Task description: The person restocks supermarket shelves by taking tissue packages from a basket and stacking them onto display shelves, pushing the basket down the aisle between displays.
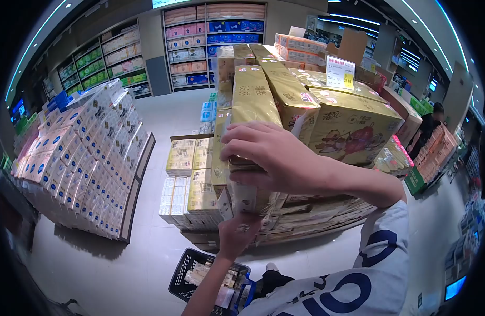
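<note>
At the near corner of the stack (321,210), a gold pack (248,199) sits between both hands: the right hand (274,158) grips its top edge, the left hand (238,234) sits beneath, seemingly bearing weight; the left fingertips are hidden, their closing untellable, and an arm partly covers the basket (177,276)

From far off I look down on a shiny, pale floor (153,258). By its left edge, lots of white packs (79,163) sit on a low board (140,181). A big pile of gold packs (353,126) fills the middle. A dark basket (180,279) is near the front edge, and tall shelves (205,47) stand along the back edge.
</note>
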Tool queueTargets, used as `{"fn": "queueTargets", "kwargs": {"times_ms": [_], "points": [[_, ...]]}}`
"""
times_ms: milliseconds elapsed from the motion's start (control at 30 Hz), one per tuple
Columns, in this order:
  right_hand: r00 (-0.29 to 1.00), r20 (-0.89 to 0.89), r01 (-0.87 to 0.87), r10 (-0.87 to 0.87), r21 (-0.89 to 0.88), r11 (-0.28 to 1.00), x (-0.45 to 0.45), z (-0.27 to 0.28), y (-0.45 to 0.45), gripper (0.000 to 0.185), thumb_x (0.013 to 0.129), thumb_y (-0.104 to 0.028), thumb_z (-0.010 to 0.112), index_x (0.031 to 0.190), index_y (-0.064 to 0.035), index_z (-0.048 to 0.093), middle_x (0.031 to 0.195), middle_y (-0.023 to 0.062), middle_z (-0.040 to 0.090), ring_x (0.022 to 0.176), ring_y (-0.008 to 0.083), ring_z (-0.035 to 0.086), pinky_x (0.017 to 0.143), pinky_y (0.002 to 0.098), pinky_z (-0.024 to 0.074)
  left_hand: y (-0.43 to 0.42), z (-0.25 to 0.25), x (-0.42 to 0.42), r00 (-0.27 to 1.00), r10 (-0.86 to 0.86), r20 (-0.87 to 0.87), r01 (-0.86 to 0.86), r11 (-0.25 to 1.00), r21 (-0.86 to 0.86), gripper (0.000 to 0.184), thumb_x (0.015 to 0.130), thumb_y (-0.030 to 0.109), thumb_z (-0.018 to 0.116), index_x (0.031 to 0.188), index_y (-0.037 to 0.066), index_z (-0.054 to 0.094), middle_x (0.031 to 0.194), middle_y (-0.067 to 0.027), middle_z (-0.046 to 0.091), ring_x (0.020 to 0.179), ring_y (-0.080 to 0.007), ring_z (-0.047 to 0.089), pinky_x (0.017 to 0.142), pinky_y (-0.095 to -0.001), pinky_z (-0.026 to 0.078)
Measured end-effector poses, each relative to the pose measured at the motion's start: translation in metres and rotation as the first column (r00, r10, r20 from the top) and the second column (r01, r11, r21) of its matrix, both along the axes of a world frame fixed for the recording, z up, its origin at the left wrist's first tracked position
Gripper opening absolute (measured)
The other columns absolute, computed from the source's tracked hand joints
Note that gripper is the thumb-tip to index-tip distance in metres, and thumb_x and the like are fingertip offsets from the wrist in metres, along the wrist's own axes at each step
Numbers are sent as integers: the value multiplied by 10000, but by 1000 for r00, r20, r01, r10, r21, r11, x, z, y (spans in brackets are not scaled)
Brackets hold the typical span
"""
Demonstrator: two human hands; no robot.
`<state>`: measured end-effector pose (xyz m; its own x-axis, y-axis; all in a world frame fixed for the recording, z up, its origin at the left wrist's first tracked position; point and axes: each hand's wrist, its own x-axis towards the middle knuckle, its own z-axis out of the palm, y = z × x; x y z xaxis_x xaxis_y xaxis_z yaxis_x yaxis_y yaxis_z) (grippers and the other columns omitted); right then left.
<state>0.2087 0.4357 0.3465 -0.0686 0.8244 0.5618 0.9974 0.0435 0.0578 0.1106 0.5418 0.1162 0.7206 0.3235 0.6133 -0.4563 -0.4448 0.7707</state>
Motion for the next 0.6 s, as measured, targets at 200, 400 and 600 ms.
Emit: {"fn": "queueTargets", "kwargs": {"times_ms": [200, 400, 600], "points": [[993, -62, 95, -96, -7, 995, 34, 9, 7, 302, 785, -184, 735, 1047, -67, 642, 1077, 102, 638, 1061, 306, 585, 920, 431, 456, 18, 1, 41, 994, 98, 43, -105, 977, 185, 231, 818, 211, 781, 898, 79, 608, 698, -35, 700, 637, -216, 702, 572, -324, 524], [956, -11, 293, -293, -19, 956, 71, 11, 21, 311, 800, -142, 731, 1084, -67, 628, 1172, 96, 624, 1142, 312, 570, 963, 418, 462, 30, -4, 82, 991, 126, -50, -101, 931, 350, 503, 821, 231, 775, 1190, 37, 493, 886, -123, 652, 787, -278, 666, 724, -395, 533], [946, 8, 324, -324, 19, 946, 97, 5, 28, 318, 792, -130, 724, 1090, -67, 635, 1154, 87, 627, 1115, 311, 578, 946, 420, 467, 33, -5, 89, 990, 79, -116, -22, 904, 427, 663, 812, 224, 741, 1341, 74, 371, 1170, -196, 558, 1104, -371, 548, 922, -464, 450]]}}
